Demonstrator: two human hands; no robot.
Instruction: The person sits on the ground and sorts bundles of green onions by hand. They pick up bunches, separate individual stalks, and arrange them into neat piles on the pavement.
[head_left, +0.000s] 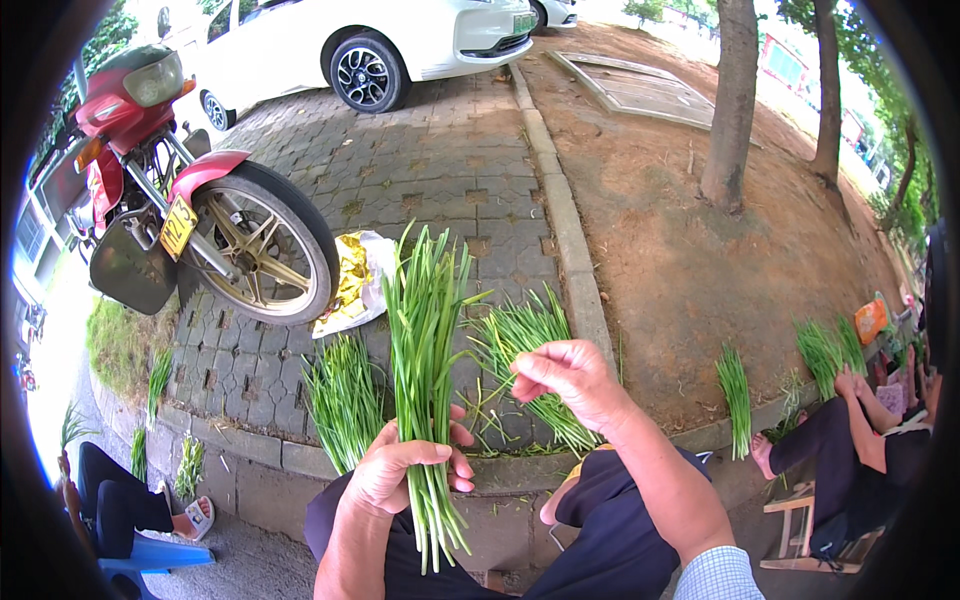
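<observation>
My left hand (412, 457) is closed around the lower part of an upright bundle of long green leafy stalks, like garlic chives (427, 322), above my lap. To its right, my right hand (559, 371) is raised with thumb and forefinger pinched together; a thin yellowish leaf seems to be between them, though it is small to see. Beneath that hand a loose pile of the same greens (525, 337) lies on the paving by the kerb. Another pile of greens (345, 409) lies left of the held bundle. Loose trimmed bits (491, 420) are scattered between the piles.
A red motorcycle (255, 240) stands front left, with a white and gold plastic bag (356, 281) by its wheel. Behind is a white car (442, 37). A stone kerb (559, 202) borders bare soil with tree trunks (731, 112). People sit at both sides near more greens (733, 397).
</observation>
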